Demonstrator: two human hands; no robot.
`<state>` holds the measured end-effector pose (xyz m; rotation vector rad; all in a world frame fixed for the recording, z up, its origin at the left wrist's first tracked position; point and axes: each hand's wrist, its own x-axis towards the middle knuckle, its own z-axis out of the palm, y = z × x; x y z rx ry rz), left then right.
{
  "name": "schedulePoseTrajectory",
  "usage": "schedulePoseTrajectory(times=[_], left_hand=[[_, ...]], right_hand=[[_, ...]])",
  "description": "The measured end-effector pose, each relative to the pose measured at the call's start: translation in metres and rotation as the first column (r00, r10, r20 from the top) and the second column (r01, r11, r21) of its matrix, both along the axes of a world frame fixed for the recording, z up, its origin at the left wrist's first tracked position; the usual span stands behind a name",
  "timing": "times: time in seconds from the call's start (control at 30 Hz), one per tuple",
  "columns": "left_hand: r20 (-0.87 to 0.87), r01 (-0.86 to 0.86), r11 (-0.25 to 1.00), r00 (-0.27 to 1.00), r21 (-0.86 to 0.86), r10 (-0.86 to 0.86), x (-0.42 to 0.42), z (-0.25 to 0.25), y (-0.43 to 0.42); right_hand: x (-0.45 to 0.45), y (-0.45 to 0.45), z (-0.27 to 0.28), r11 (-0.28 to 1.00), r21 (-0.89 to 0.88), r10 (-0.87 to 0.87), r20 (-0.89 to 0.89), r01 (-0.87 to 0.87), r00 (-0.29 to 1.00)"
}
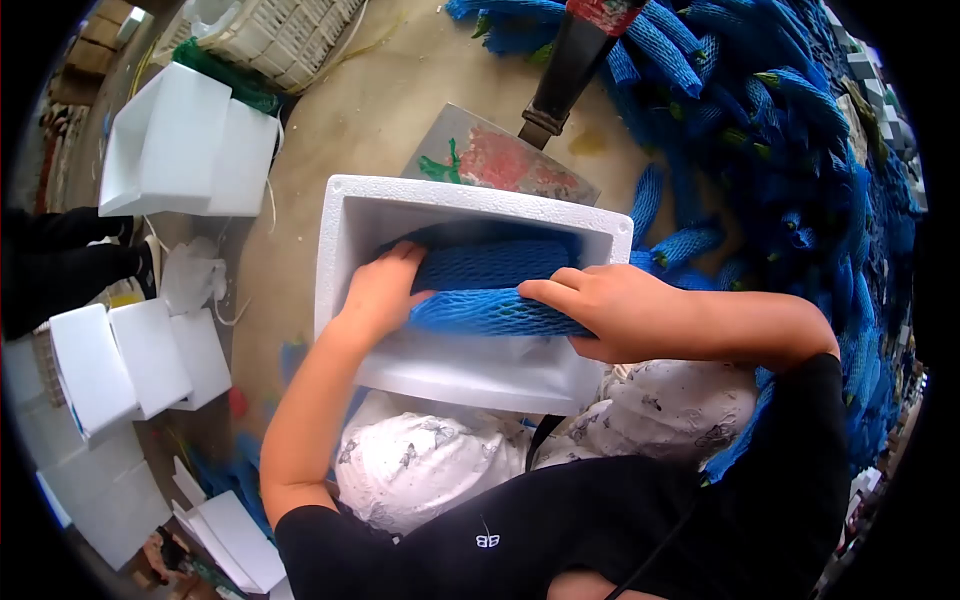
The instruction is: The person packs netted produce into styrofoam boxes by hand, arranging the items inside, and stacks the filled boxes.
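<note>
A white foam box (330,260) is tilted toward me above my lap, its opening facing up. Inside it, a long piece of produce in a blue foam net sleeve (480,312) stretches between my hands. My right hand (605,312) is closed around its right end, thumb and fingers pinching the net. At its left end, my left hand (385,290) is closed with the thumb against the sleeve; some of its fingertips are hidden inside the box. Behind it, more blue net-sleeved produce (490,265) lies along the box's far wall.
A large pile of blue-netted produce (690,120) with green tips lies on the right. A metal plate scale (490,150) with a black post stands behind the box. White foam boxes (185,140) and lids (150,355) are on the left, near another person's legs (70,265). A white basket (280,40) is at the back.
</note>
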<state>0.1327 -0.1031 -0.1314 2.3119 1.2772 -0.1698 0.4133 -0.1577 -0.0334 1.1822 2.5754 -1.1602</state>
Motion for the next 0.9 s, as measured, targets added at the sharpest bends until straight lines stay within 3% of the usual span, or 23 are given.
schedulePoseTrajectory(times=[0.07, 0.1, 0.13, 0.2, 0.23, 0.27, 0.3, 0.33, 0.43, 0.47, 0.5, 0.53, 0.57, 0.63, 0.67, 0.7, 0.77, 0.83, 0.87, 0.9], left_hand=[[-0.068, 0.07, 0.997, 0.995, 0.039, -0.067, 0.008, 0.007, 0.006], [-0.068, 0.069, 0.997, 0.995, 0.038, -0.066, 0.013, 0.005, 0.015], [-0.057, 0.151, 0.959, 0.988, 0.241, -0.141, 0.017, 0.0, 0.023], [-0.05, 0.226, 0.77, 0.968, 0.597, -0.245, 0.02, -0.011, 0.028], [-0.052, 0.225, 0.768, 0.968, 0.599, -0.244, 0.02, -0.012, 0.026], [0.058, 0.097, 0.851, 0.987, 0.516, -0.147, 0.022, -0.012, 0.023], [0.158, -0.028, 0.911, 0.987, 0.412, -0.042, 0.024, -0.014, 0.022], [0.208, -0.148, 0.962, 0.973, 0.229, 0.101, 0.022, -0.017, 0.025], [0.324, -0.118, 0.993, 0.939, -0.017, 0.118, 0.009, -0.011, 0.041], [0.327, -0.12, 0.993, 0.938, -0.016, 0.118, 0.008, -0.013, 0.042], [0.301, -0.078, 0.992, 0.953, 0.1, 0.044, 0.008, -0.018, 0.037], [0.262, -0.028, 0.976, 0.965, 0.214, -0.03, 0.008, -0.017, 0.033], [0.262, -0.029, 0.976, 0.965, 0.216, -0.029, 0.003, -0.014, 0.032], [0.35, -0.083, 0.996, 0.934, 0.021, 0.071, -0.006, 0.005, 0.023], [0.288, -0.042, 0.976, 0.957, 0.212, -0.021, -0.018, -0.02, 0.019], [0.288, -0.039, 0.978, 0.957, 0.207, -0.023, -0.013, -0.02, 0.024], [0.151, -0.082, 0.995, 0.984, -0.049, 0.089, 0.002, -0.015, 0.036], [0.073, 0.004, 0.96, 0.997, 0.281, -0.026, 0.017, -0.021, 0.034], [0.058, 0.045, 0.891, 0.995, 0.453, -0.08, 0.022, -0.025, 0.039], [0.029, 0.086, 0.799, 0.991, 0.595, -0.128, 0.024, -0.029, 0.037]], right_hand=[[-0.01, 0.009, -0.004, 0.983, -0.098, 0.164, 0.077, -0.156, 0.983], [-0.014, 0.01, -0.003, 0.978, -0.14, 0.163, 0.035, -0.156, 0.986], [-0.018, 0.007, -0.01, 0.986, -0.1, 0.133, 0.014, -0.131, 0.991], [-0.026, -0.002, -0.039, 1.0, -0.007, 0.017, -0.047, -0.017, 0.999], [-0.032, -0.002, -0.049, 0.996, 0.048, -0.071, -0.093, 0.076, 0.993], [-0.038, 0.002, -0.06, 0.992, -0.013, -0.124, 0.056, 0.125, 0.991], [-0.045, 0.015, -0.059, 0.971, -0.133, -0.19, 0.07, 0.198, 0.979], [-0.054, 0.019, -0.063, 0.982, -0.07, -0.171, 0.06, 0.175, 0.983], [-0.079, 0.017, -0.088, 0.961, 0.276, 0.027, -0.044, -0.013, 0.999], [-0.088, 0.016, -0.098, 0.892, 0.449, -0.005, -0.126, 0.061, 0.992], [-0.085, 0.011, -0.113, 0.896, 0.44, -0.001, -0.127, 0.058, 0.992], [-0.079, 0.006, -0.127, 0.835, 0.548, 0.042, -0.138, 0.041, 0.99], [-0.072, 0.006, -0.14, 0.754, 0.656, 0.086, -0.138, 0.026, 0.987], [-0.063, 0.008, -0.123, 0.777, 0.625, 0.052, -0.189, 0.079, 0.981], [-0.055, 0.012, -0.11, 0.797, 0.602, 0.099, -0.045, -0.052, 0.994], [-0.048, 0.013, -0.102, 0.813, 0.553, 0.154, 0.094, -0.18, 0.984], [-0.039, 0.012, -0.103, 0.751, 0.629, 0.13, 0.157, -0.201, 0.979], [-0.033, 0.019, -0.113, 0.843, 0.501, 0.167, 0.098, -0.193, 0.981], [-0.033, 0.017, -0.12, 0.835, 0.525, 0.174, 0.029, -0.163, 0.984], [-0.038, 0.013, -0.114, 0.86, 0.437, 0.2, 0.183, -0.262, 0.963]])
